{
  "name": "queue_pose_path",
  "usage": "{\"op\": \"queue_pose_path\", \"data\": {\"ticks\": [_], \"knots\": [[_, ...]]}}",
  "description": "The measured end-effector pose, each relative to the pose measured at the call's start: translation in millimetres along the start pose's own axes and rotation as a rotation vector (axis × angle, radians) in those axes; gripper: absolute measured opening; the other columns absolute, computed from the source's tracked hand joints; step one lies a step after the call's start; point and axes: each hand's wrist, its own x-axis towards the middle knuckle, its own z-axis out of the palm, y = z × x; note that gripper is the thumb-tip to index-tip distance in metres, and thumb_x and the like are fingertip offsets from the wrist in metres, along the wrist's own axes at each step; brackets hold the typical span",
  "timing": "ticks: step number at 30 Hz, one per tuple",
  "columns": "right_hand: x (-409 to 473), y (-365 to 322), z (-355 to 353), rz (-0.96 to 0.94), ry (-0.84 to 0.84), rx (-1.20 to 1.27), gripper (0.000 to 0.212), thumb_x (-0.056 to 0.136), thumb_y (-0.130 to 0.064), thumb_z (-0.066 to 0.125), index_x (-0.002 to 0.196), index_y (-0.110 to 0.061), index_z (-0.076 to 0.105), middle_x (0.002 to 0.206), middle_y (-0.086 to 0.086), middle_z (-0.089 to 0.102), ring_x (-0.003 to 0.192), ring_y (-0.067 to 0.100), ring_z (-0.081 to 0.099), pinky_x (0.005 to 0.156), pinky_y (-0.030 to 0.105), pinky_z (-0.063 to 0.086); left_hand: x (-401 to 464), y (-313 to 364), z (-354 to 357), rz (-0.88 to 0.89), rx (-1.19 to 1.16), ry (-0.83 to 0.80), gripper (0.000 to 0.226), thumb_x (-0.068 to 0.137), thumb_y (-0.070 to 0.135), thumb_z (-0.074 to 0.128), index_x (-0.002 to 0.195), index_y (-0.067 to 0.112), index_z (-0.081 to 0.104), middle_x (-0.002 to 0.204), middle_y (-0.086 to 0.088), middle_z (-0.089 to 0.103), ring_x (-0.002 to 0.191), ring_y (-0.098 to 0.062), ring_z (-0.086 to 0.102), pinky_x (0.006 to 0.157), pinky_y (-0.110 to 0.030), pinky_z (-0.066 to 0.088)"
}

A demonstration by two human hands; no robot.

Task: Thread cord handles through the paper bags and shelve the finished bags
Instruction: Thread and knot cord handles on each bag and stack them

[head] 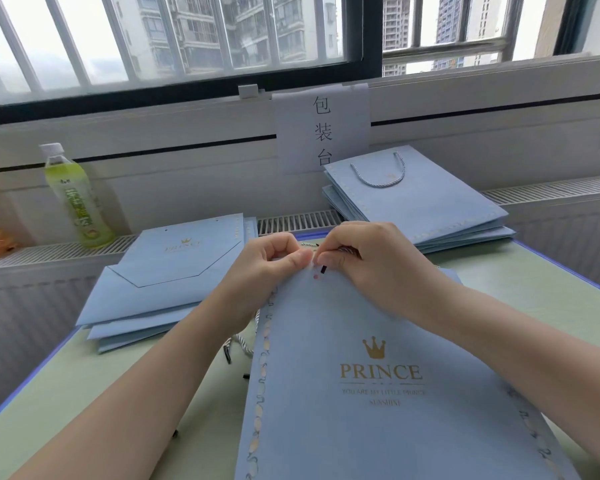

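Head view: flat pale-blue paper bag (378, 375), matte, gold crown and "PRINCE" print, lies lower centre of frame on the pale green bench (541, 292). Left hand (274, 261) has fingers curled, pinching the bag's top edge just beside a punched hole. Right hand (357, 251) pinches a twisted blue-white cord (343, 250) with a black tip at that same edge. More cord (246, 344) lies loose left of the bag. Stack of bags without handles (167, 271) centre left. Stack of bags with cord handles (416, 199) upper right, on the bench's far edge. Green plastic bottle (73, 199) upper left on the sill grille. Paper sign (321, 128) on the wall.
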Motion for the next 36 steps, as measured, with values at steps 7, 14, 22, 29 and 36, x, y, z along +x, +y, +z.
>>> {"op": "queue_pose_path", "data": {"ticks": [7,14,22,29,36], "knots": [[-2.5,0.6,0.6,0.023,0.006,0.043,0.002,0.084,-0.009,0.067,0.085,-0.011,0.067,0.069,-0.016,0.058,0.068,-0.003,0.052,0.065,0.011,0.039,1.3,-1.5,1.3,-0.077,-0.003,-0.003,0.022,0.092,0.018,0.058,0.074,0.005,0.054,0.074,-0.014,0.052,0.061,-0.020,0.047,0.056,-0.028,0.038],[-4.3,1.6,3.0,-0.274,0.016,-0.203,0.009,0.077,0.001,0.063,0.077,-0.008,0.063,0.075,-0.001,0.059,0.068,0.018,0.053,0.058,0.034,0.050,1.7,-0.2,3.1,-0.074,-0.011,0.002,0.021,0.092,0.015,0.057,0.076,0.002,0.054,0.071,-0.013,0.050,0.056,-0.017,0.045,0.052,-0.025,0.035],[-5.6,-3.1,1.3,-0.414,-0.001,-0.480,0.032,0.057,0.022,0.065,0.071,-0.005,0.054,0.068,0.004,0.050,0.063,0.017,0.037,0.045,0.030,0.040,2.4,0.8,3.0,-0.057,-0.025,0.022,0.026,0.090,0.014,0.059,0.065,0.010,0.053,0.058,-0.001,0.051,0.049,-0.011,0.046,0.047,-0.022,0.036],[-2.2,-5.0,5.7,-0.195,-0.098,-0.142,0.015,0.086,-0.015,0.054,0.083,-0.010,0.069,0.076,0.001,0.053,0.067,0.016,0.046,0.060,0.024,0.039,2.1,0.2,1.2,-0.039,-0.017,0.010,0.026,0.074,0.034,0.062,0.062,0.013,0.051,0.063,-0.008,0.047,0.051,-0.015,0.042,0.050,-0.027,0.031],[-2.4,-0.3,5.0,0.026,-0.120,-0.033,0.020,0.085,-0.025,0.067,0.101,-0.026,0.055,0.097,-0.010,0.050,0.084,0.000,0.042,0.073,0.009,0.033,1.9,-1.2,-1.4,-0.014,-0.047,0.006,0.028,0.077,0.034,0.060,0.066,0.012,0.048,0.064,-0.009,0.042,0.053,-0.018,0.040,0.052,-0.028,0.033]]}}
